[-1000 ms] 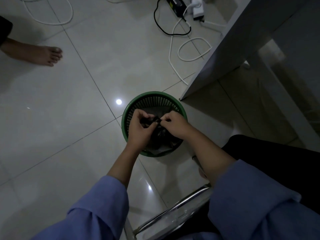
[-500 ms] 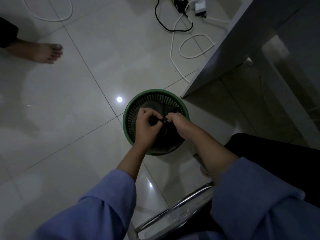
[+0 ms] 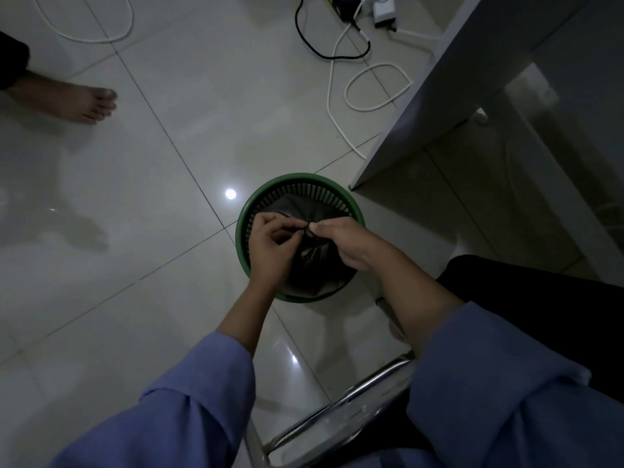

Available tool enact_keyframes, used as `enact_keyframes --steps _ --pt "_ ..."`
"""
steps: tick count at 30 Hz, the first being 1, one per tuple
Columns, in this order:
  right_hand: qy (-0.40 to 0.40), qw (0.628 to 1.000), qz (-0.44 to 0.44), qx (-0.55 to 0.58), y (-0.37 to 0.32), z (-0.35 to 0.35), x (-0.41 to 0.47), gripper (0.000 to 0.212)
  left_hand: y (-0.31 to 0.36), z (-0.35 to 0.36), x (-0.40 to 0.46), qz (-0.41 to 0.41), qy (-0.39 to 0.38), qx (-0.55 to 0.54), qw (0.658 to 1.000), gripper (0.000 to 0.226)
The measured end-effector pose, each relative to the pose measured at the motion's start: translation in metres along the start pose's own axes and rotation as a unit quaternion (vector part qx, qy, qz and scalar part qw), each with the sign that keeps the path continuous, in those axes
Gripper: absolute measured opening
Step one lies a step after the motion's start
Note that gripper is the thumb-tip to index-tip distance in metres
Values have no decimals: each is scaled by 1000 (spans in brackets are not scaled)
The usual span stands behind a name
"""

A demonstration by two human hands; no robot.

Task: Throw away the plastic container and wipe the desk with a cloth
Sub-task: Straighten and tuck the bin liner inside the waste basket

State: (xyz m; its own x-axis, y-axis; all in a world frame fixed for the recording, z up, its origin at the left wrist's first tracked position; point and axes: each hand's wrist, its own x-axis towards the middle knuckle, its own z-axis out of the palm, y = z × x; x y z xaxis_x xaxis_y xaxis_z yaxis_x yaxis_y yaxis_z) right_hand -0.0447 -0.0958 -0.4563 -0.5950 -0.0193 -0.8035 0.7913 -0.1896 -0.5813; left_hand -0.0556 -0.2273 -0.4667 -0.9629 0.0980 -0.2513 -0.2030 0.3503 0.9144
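Hands (image 3: 270,248) (image 3: 347,243) pinch black bag (image 3: 314,265), seemingly, inside green basket (image 3: 243,238)

Floor (image 3: 141,251): pale glossy tiles, dark grout lines, one bright light reflection (image 3: 230,193). White cable (image 3: 368,86) looped on the tiles near the top — crossed by a black cable (image 3: 304,38) running up to a white adapter (image 3: 384,10). Another white cable loop (image 3: 101,35) at upper left. Bare foot (image 3: 86,103) at the left edge, toes pointing right. Chrome chair frame (image 3: 337,407) at the bottom.
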Motion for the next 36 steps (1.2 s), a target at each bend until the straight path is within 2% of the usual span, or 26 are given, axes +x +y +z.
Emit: enact_keyframes --steps 2,5,10,15,19,22,24,25,27,30,34,36 --pt "-9 999 20 34 -3 -1 -1 17 3 2 0 1 17 7 1000 20" --pt "15 999 32 32 1 1 -3 28 3 3 -5 -3 39 27 999 16" --pt "38 999 22 -10 7 2 -4 34 -4 1 -14 -13 -15 38 999 4" --pt "46 998 17 -29 7 -3 -1 29 -3 0 -7 37 -58 156 985 11" --pt "54 989 -61 -120 8 -4 -2 6 -5 -5 -3 63 -68 203 975 13" --pt "65 979 -131 -144 8 -4 -1 20 -7 -7 -3 49 -47 189 980 12" --pt "27 976 -149 -158 5 -4 -4 20 -9 -7 -3 20 -50 177 983 11" --pt "2 973 -151 -177 3 -4 -5 29 -10 -6 -2 7 -60 167 984 10" --pt "-27 958 -159 -238 4 -3 -6 42 -9 -4 -3 2 -89 150 985 7" --pt "32 918 -189 -346 10 0 -3 40 -12 -2 -6 9 -110 133 985 8" --pt "56 827 -189 -526 10 0 -7 30 -17 0 -11 9 -146 131 981 9" --pt "58 791 -185 -581 12 1 -9 30 -17 0 -12 -10 -178 132 975 11"
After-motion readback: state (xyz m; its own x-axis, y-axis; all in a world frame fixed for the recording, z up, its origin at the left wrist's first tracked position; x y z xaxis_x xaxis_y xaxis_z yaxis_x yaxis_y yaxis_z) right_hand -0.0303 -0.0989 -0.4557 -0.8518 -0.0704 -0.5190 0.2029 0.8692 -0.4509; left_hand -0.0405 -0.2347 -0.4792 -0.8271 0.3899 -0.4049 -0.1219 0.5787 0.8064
